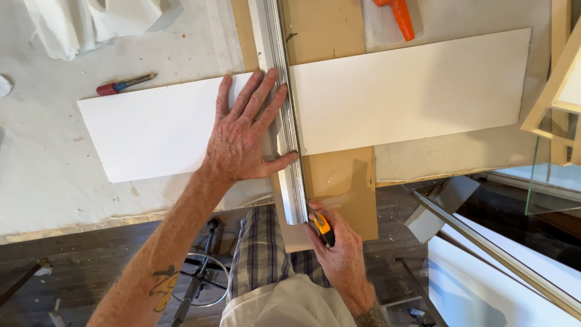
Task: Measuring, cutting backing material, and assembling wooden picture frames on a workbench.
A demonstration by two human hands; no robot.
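Observation:
My left hand (245,133) lies flat, fingers spread, pressing a long metal straightedge (284,91) down across a white board (411,91) on the workbench. My right hand (339,248) is closed around a yellow and black utility knife (322,227), held against the right side of the straightedge at its near end, just past the white board's near edge. A brown backing board (330,30) lies under the white board beneath the straightedge.
A red and blue pen-shaped tool (124,85) lies at the left. An orange handle (396,15) is at the top. White cloth (91,21) sits top left. Wooden frames (557,91) stand at right; a metal strip (496,254) and white panels lie below.

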